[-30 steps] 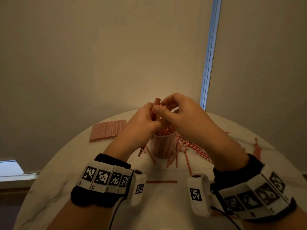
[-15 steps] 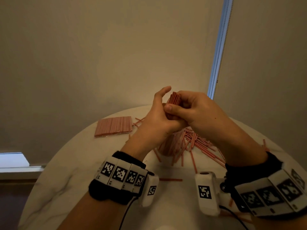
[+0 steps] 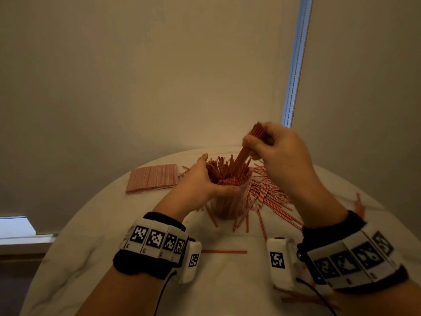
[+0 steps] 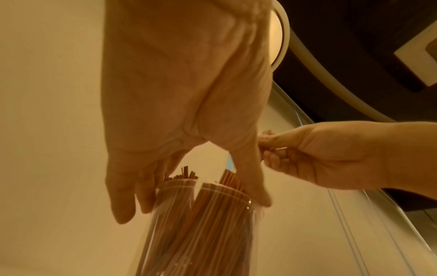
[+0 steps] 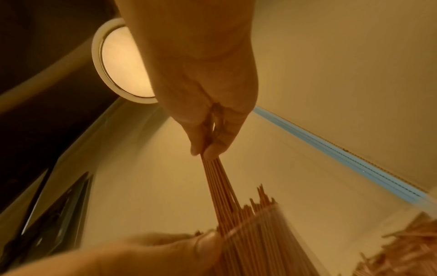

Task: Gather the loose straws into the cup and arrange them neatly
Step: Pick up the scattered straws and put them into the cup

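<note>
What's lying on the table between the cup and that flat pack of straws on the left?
Head view: a few stray straws on the table between pack and cup; the left hand covers the rest.

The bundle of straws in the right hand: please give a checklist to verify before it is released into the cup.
1. Right hand pinches the straw bundle firmly: ok.
2. Lower ends of the bundle are inside the clear cup: ok.
3. Left hand holds the cup's rim: ok.
4. Bundle is upright: not ok, it leans.
5. Room left in the cup: cannot tell, it looks crowded.
6. Loose straws all gathered from the table: not ok, many remain.
</note>
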A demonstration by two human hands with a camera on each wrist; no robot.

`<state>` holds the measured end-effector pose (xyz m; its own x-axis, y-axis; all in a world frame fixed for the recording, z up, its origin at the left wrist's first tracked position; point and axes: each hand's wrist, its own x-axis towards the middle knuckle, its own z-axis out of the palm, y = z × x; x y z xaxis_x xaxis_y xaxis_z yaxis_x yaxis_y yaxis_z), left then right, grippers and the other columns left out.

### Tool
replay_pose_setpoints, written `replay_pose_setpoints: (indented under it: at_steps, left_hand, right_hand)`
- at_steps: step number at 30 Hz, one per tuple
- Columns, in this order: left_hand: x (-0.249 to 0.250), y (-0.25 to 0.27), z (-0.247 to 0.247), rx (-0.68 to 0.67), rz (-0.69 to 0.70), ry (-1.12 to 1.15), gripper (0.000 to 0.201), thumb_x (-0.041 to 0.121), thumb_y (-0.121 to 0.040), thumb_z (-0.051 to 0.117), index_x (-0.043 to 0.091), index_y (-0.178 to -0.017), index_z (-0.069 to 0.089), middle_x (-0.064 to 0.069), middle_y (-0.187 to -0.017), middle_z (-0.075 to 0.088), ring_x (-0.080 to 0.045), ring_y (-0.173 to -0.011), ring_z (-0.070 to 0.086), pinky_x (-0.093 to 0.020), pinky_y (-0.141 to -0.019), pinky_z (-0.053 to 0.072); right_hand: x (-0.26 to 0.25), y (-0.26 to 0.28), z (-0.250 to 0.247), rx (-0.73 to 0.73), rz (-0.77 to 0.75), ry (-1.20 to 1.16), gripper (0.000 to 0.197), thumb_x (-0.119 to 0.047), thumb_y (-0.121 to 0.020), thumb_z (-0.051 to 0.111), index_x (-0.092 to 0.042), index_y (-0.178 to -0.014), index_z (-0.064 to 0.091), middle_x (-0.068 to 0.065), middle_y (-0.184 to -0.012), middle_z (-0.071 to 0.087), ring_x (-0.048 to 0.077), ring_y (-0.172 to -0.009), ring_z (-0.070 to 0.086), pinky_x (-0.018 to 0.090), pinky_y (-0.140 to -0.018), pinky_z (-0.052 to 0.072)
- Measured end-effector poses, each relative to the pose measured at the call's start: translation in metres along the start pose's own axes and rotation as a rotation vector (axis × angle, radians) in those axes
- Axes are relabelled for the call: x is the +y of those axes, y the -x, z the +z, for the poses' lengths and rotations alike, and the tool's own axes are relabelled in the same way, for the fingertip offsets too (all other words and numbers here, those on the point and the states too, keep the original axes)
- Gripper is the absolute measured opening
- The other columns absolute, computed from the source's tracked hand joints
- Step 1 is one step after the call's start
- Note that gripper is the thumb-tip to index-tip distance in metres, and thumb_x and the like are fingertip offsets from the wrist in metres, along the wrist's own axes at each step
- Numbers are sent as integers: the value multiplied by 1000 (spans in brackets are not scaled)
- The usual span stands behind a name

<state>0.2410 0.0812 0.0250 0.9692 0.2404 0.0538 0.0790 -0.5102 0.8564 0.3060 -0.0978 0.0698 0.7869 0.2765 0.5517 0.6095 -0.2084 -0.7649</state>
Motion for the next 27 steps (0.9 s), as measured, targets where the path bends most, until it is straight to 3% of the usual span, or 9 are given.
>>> replay_pose_setpoints:
  at_steps: [2,4,8,10,12,16,19,23,27]
  left_hand:
    - [0,-3,-1,36,-1,-67,132,55,-51,95,19,-156,24,-7,-147,50,-24,-131,52,-41,-111,44]
    - [1,-4,-2,20,-2,-144,119,58,-52,94,19,-149,37,-4,-136,55,-24,-124,57,-44,-106,49]
    - [4,-3,-6,-90,17,-183,108,66,-44,92,22,-135,54,-5,-127,62,-26,-117,61,-47,-103,51]
    - [5,-2,-7,-123,25,-199,108,68,-41,92,23,-132,55,-6,-126,60,-27,-114,62,-48,-100,53]
    - [5,-1,-7,-129,24,-245,108,70,-40,90,25,-131,53,-5,-125,55,-27,-111,61,-49,-97,54]
    - [5,1,-6,-132,63,-226,102,66,-44,90,31,-132,53,0,-124,55,-22,-109,60,-46,-96,55]
    - [3,2,-5,-177,108,-118,75,46,-56,93,32,-121,60,6,-114,70,-16,-107,67,-45,-96,56]
    - [2,1,-4,-181,113,-118,72,49,-57,93,35,-120,61,9,-108,74,-9,-102,70,-40,-95,57]
    - [2,0,-5,-137,71,-155,83,52,-54,94,27,-124,57,9,-111,71,-11,-104,68,-41,-96,56]
  right_hand:
    - [10,2,12,-172,83,130,12,-36,-92,68,-26,-98,67,-10,-84,70,0,-74,66,13,-61,49]
    - [18,5,21,-294,117,268,14,-36,-91,69,-27,-102,67,-10,-88,70,6,-79,67,25,-70,56]
    - [22,2,22,-210,-24,328,31,-33,-99,58,-32,-129,55,-7,-120,61,11,-106,58,33,-90,53]
    - [26,2,22,-378,-42,380,36,-35,-103,47,-32,-139,51,-7,-131,57,14,-121,51,35,-100,46]
    - [27,4,25,-578,27,367,38,-40,-105,40,-35,-141,51,-8,-127,62,13,-117,55,34,-98,46]
    - [27,7,27,-498,-34,307,43,-53,-103,35,-40,-143,47,-11,-145,51,9,-134,43,39,-112,36]
    - [25,10,30,-591,-72,360,38,-44,-102,46,-45,-139,49,-12,-136,58,2,-115,50,25,-93,42]
    - [24,6,30,-415,-88,226,18,-29,-95,62,-40,-107,71,-19,-99,69,1,-94,62,28,-83,54]
    - [25,8,31,-558,-63,333,23,-37,-98,57,-42,-116,69,-21,-101,66,0,-93,60,21,-78,49]
